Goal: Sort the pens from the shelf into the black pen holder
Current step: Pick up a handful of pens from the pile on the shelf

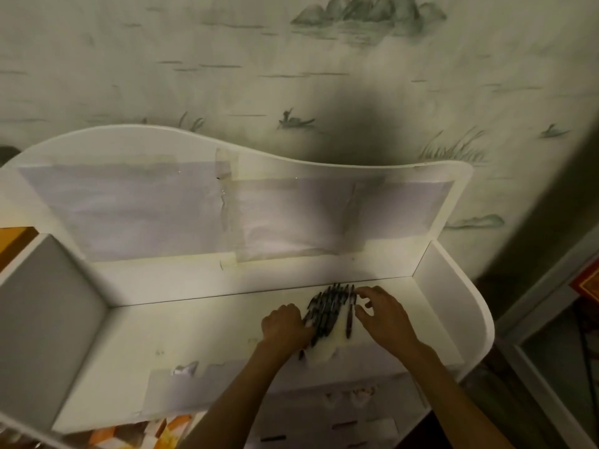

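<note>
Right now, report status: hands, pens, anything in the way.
Left hand curled on the bundle of dark pens on the white shelf. Right hand open, fingers at the bundle's edge. Black pen holder not in view.

Behind stands a wall (324, 76) papered with a pale ink landscape — hills, reeds, small boats. Sheets of paper (162, 205) are taped to a white back panel (97, 147) — orange-patterned items (136, 432) lie lower left.

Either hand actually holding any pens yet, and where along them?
Left hand grips the pile of pens at its near left side. Right hand hovers spread beside the pile, holding nothing.
</note>
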A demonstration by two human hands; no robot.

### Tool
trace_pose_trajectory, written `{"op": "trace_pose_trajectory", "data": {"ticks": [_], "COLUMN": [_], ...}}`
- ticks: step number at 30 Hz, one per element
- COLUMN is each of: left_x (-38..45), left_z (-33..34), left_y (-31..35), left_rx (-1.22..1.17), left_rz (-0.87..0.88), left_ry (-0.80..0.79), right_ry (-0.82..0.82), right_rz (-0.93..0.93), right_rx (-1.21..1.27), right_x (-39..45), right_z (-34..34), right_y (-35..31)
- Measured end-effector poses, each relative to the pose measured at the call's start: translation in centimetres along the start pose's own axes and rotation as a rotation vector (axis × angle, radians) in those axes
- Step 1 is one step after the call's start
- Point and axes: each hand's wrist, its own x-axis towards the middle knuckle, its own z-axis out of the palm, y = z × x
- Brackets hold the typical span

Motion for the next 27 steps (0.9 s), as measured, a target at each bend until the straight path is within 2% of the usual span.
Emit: {"op": "trace_pose_trajectory", "data": {"ticks": [7, 12, 16, 20, 27], "left_x": [0.6, 1.2, 2.0, 2.4, 2.8], "left_z": [0.3, 0.7, 0.4, 0.3, 0.4], "left_y": [0.3, 0.3, 0.0, -0.2, 1.4], "left_rx": [0.018, -0.045, -0.062, -0.224, -0.567], "left_rz": [0.019, -0.048, -0.113, -0.196, -0.161], "left_ry": [-0.067, -0.025, -0.050, -0.048, -0.007], "right_ry": [-0.028, -0.037, -0.032, -0.045, -0.050], "right_rz": [-0.002, 0.005, 0.008, -0.004, 0.017], "right_rx": [0.016, 0.086, 0.103, 0.091, 0.069], "right_x": [0.6, 0.7, 1.0, 1.0, 1.3], "right_z": [0.5, 0.6, 0.7, 1.0, 1.6], "right_y": [-0.3, -0.1, 0.0, 0.0, -0.1]}}
